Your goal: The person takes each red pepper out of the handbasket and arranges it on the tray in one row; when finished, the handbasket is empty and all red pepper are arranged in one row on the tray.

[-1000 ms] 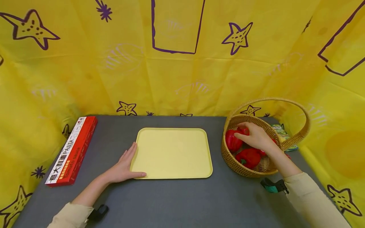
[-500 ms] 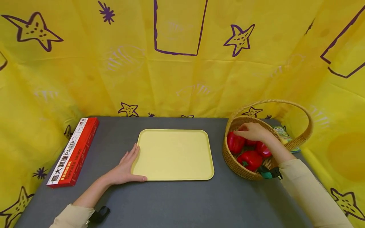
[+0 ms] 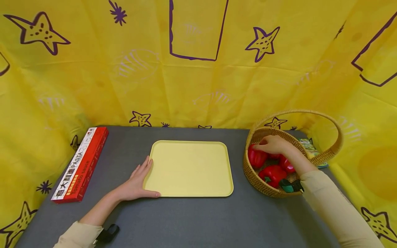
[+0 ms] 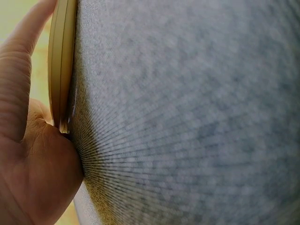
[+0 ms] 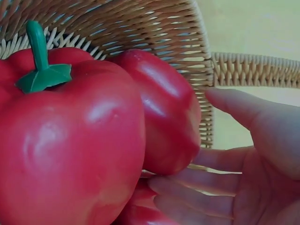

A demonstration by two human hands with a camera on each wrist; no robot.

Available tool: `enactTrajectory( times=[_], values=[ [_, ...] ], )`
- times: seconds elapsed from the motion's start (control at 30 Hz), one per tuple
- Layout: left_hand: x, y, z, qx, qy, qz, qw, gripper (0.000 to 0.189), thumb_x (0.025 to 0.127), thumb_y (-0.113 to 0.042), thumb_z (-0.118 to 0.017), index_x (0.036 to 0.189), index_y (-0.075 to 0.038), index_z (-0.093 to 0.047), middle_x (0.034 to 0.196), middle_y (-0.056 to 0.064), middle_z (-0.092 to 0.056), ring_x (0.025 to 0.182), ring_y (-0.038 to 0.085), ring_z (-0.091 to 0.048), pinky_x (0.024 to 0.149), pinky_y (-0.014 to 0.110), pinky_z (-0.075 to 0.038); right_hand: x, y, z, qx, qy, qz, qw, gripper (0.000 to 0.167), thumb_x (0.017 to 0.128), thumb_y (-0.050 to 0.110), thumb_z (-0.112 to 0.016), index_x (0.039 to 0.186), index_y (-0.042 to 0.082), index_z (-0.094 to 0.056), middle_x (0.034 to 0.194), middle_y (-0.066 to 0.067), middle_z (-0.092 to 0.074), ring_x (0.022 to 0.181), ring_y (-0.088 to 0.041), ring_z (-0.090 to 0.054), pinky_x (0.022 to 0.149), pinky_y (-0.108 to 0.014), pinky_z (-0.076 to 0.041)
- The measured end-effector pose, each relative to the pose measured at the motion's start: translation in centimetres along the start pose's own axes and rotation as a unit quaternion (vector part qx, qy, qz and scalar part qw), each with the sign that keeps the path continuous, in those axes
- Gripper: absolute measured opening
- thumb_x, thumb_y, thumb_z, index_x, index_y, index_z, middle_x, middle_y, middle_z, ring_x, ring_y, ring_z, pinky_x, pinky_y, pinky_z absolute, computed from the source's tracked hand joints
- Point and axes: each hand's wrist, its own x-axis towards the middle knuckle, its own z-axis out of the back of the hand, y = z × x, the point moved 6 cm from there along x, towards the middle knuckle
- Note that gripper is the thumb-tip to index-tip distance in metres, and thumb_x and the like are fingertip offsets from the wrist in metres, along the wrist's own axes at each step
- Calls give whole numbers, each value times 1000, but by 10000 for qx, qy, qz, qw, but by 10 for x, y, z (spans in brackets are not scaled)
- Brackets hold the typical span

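Inside a wicker basket (image 3: 258, 187) at the right lie several red bell peppers (image 3: 256, 157). My right hand (image 3: 276, 144) reaches down among them, its far fingers partly hidden in the head view. In the right wrist view, the fingers (image 5: 197, 185) extend loosely along the lower side of one pepper (image 5: 171, 112), while the thumb stands apart from it. A larger pepper (image 5: 89, 140) with a green stem fills the left of that view. At the other side, my left hand (image 3: 134, 186) rests spread against the left edge and front-left corner of a pale yellow tray (image 3: 189, 168), fingers straight.
A red and white pasta box (image 3: 80, 165) lies on the far left of the grey table (image 3: 192, 220). The basket's tall handle (image 3: 336, 137) arches over its opening. Behind the basket is a green and yellow packet (image 3: 311, 150). A yellow patterned cloth (image 3: 198, 93) hangs around the table.
My right hand has sunk a little deeper into the basket, and its forearm has swung slightly leftward. The left hand stays at the tray. The head view has shifted slightly.
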Motion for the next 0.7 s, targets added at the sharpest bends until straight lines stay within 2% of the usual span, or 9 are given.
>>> enactTrajectory(
  times=[0.1,0.17,0.33,0.53,0.7],
  values=[
    [0,-1,0,-18,1,0,10000,127,71,-55,-81,155,1,-5,161,19,7,143,47,4,109,66,-4,2,-1,-4,146,228,-177,9995,51,94,46,-58,104,-2,-69,92,-11,-66,76,-26,-60,68,-39,-50],
    [-1,-2,1,-42,-1,5,10000,126,71,-54,-81,155,1,-5,161,20,7,143,48,3,108,66,-3,3,-3,-7,329,351,-348,9982,55,94,48,-57,110,-3,-67,97,-16,-65,73,-24,-59,63,-36,-52],
    [-1,-2,1,-61,-13,-2,10000,126,71,-53,-82,154,2,-7,161,22,6,142,50,2,107,68,-4,5,-10,-12,694,622,-669,9934,69,93,53,-56,126,-8,-58,117,-26,-59,82,-28,-63,65,-40,-57],
    [0,0,0,-22,-27,20,10000,125,70,-54,-82,155,1,-8,161,20,6,142,51,1,107,68,-5,11,-14,-17,1021,1070,-713,9864,61,95,55,-51,112,-3,-62,103,-16,-58,85,-30,-63,69,-43,-57],
    [0,0,0,-11,-28,24,10000,125,70,-54,-82,155,0,-8,161,20,6,141,51,1,107,69,-5,14,-15,-19,1114,1277,-765,9826,60,96,56,-49,107,-2,-61,99,-13,-57,84,-29,-63,70,-44,-57]
  ],
)
